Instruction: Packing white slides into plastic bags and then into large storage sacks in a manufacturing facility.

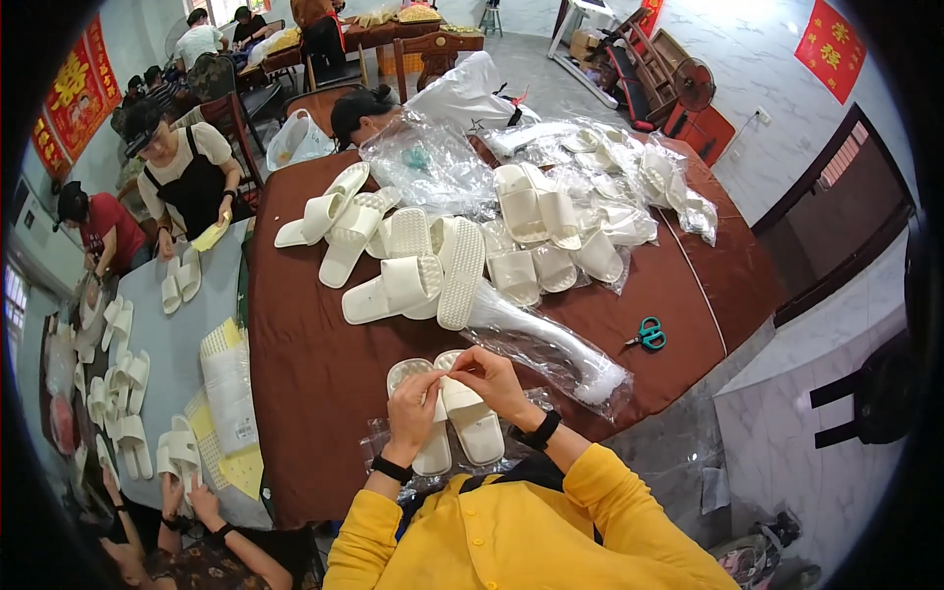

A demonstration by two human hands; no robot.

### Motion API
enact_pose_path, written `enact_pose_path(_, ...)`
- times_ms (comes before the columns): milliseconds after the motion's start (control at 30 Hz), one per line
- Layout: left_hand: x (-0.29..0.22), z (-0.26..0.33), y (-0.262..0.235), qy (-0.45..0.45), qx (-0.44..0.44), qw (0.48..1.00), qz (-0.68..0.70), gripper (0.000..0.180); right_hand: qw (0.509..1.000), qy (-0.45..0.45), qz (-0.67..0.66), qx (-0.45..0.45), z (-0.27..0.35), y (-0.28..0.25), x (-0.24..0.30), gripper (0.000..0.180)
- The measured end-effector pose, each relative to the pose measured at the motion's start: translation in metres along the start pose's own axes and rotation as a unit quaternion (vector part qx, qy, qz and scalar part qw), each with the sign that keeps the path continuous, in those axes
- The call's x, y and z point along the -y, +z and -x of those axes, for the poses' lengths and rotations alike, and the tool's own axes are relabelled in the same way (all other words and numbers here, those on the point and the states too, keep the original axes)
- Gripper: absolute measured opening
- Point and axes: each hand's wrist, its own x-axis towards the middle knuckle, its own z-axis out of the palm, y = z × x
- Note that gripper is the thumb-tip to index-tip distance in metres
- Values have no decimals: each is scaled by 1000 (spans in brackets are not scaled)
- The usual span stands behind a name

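At the near edge of the table, a pair of white slippers (474, 429) lies side by side on a clear plastic bag (513, 447). My left hand (415, 405) is over the left slipper, fingers closed in a pinch. Close beside it, my right hand (490, 379) is pinched too, above the right slipper's strap. The fingertips of both hands almost meet; whatever is between them is too small to make out. Just beyond, loose white slippers (393, 290) lie in a heap, some showing their dotted soles.
Bagged slippers (615, 211) cover the far right of the brown-covered table (305, 413). A long clear bag with white contents (560, 354) and green-handled scissors (649, 334) lie to the right. At the left, people handle slippers at a grey table (211, 305) bearing yellow sheets (239, 472).
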Motion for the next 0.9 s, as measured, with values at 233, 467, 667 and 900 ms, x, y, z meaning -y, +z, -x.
enact_pose_path(233, 3, -1, 2, 36, -5, 999, -28, 22, 999, -22, 22, 5, -2, -2, 3, 13)
enact_pose_path(467, 5, 0, 4, 42, -4, 999, -30, 21, 999, -26, 31, 10, -1, -3, 3, 13)
enact_pose_path(667, 2, 0, 1, 57, 0, 997, -42, 20, 998, -43, 47, 19, -2, -4, 0, 13)
enact_pose_path(900, 4, 0, 2, 61, -2, 997, -57, 13, 999, -39, 23, 30, -1, -5, 2, 13)
